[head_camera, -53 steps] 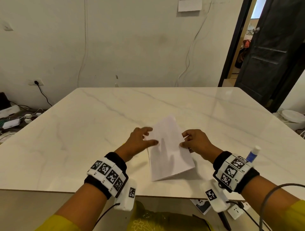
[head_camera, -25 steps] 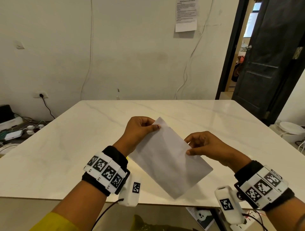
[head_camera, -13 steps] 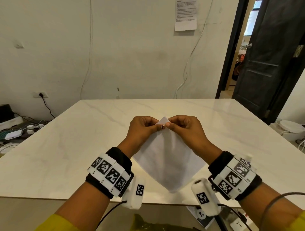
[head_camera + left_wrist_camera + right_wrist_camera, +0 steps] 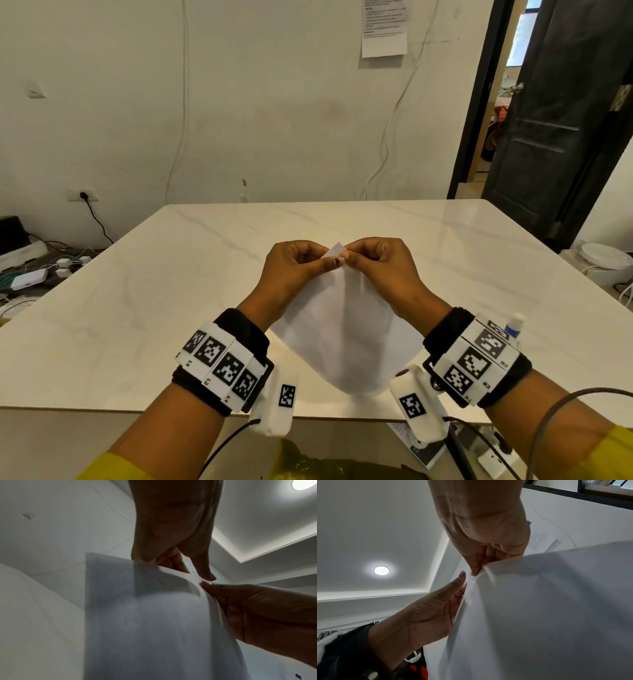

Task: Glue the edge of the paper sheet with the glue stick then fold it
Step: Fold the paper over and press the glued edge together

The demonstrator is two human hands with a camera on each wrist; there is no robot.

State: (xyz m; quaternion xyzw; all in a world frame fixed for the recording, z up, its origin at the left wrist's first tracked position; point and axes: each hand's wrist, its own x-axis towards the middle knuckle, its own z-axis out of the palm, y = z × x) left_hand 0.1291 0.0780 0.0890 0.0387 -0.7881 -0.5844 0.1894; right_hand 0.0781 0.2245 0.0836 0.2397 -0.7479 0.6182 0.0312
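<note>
Folded paper sheet (image 4: 342, 329) held up above desk (image 4: 137, 308), hanging point-down below grip. Left hand (image 4: 291, 270) and right hand (image 4: 387, 267) both pinch top corner, fingertips touching; each grip narrow, closed on paper. Layers look slightly parted just below grip. Likely step: check or press glued corner. Do well: squeeze layers flat, keep edges lined up, slide pinch along edge, avoid creasing. Glue stick (image 4: 513, 327) stands on desk, just beyond right wrist.
</note>
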